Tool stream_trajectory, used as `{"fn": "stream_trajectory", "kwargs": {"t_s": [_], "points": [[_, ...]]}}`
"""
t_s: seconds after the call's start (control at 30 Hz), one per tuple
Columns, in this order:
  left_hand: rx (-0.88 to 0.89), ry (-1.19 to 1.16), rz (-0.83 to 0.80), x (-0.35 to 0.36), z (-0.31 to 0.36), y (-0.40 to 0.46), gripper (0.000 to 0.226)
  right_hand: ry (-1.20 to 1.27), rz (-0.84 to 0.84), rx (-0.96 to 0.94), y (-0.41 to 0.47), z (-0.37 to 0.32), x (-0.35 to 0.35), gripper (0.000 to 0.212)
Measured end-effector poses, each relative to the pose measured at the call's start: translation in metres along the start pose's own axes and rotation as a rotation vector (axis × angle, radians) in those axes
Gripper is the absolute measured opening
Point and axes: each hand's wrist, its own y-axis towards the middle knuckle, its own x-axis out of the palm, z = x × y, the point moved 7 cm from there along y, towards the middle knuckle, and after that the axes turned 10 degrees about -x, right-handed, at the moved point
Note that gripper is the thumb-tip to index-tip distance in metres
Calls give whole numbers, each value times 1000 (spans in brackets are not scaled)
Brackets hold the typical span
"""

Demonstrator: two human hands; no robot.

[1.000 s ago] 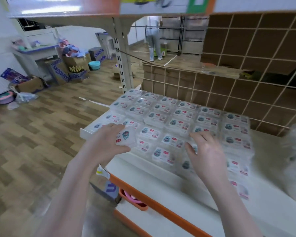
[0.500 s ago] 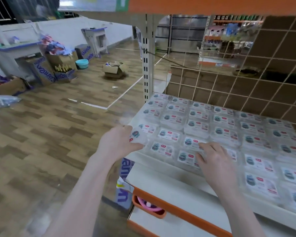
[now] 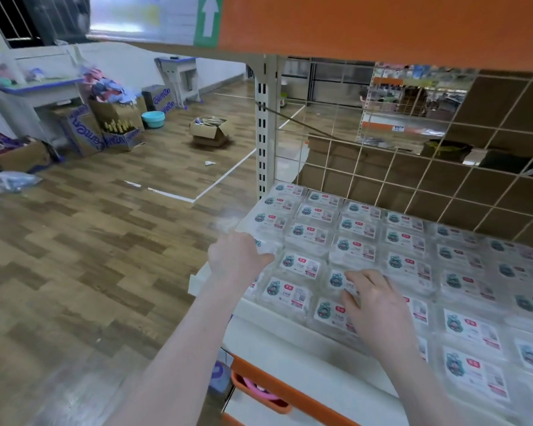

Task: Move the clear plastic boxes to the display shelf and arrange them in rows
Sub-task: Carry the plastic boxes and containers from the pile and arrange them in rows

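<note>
Placing step: left hand (image 3: pixel 237 259), grip curled round one clear plastic labelled box (image 3: pixel 266 245) at white display shelf (image 3: pixel 290 358) edge, w/ right hand (image 3: pixel 377 305) fingers flat on neighbouring boxes; next, seat it into row beside grip.

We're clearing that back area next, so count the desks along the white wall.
2. The left desk stands behind the piled cartons; the right desk stands alone further along the wall. Others may be hidden left of the frame.
</note>
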Motion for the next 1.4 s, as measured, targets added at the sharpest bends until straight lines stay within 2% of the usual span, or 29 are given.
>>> {"fn": "stream_trajectory", "kwargs": {"t_s": [0.13,0.37,0.53,0.73,0.93,1.07,1.2,1.27,1.4], "points": [[8,-66,-72,2,1,-3,60,11,-8,7,0,3,3,29],[426,-186,-192,-6,-8,-13,63,64,-7,-11,-3,8,7,23],[525,-81,-300,9,-9,-18,58,85,14,-39,-4,8,7,22],[530,98,-273,20,-15,-19,66,104,27,-39,-4,8,6,23],[490,232,-40,11,-7,-13,60,116,41,-45,-4,8,5,25],[403,208,113,7,3,-11,61,105,34,-39,-4,8,5,25],[291,41,198,11,13,-11,63,91,18,-34,-3,8,6,25],[261,-35,199,15,18,-11,67,85,8,-35,-3,9,7,25],[265,-7,144,20,19,-9,66,80,-5,-29,-3,10,8,24]]}}
